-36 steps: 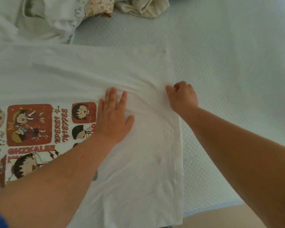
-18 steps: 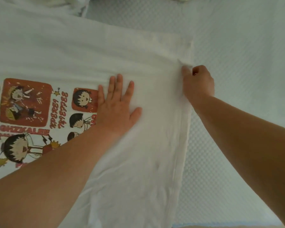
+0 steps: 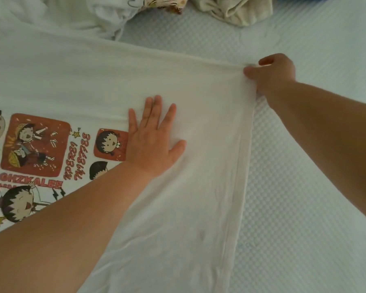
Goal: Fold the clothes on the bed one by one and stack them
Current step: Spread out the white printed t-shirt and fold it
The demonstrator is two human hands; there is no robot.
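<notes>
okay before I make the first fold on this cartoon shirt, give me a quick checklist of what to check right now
1. Left hand lies flat, pinning the white cartoon T-shirt: ok.
2. Right hand pinches the shirt's far corner: ok.
3. Far edge pulled straight: ok.
4. Fabric near the hem smooth: not ok, light wrinkles.
5. Bed sheet to the right free for folding: ok.
6. Unfolded clothes pile off the shirt: cannot tell.

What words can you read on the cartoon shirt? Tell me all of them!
"GHZKALEE": red capitals on the white T-shirt, below the big red cartoon panel.
Red vertical lettering between the two red panels: sideways and stylised, not readable for certain.
More red letters below "GHZKALEE": cut off by the left hand's forearm, unreadable.
Patterned cloth at the top: no text that can be read.
</notes>
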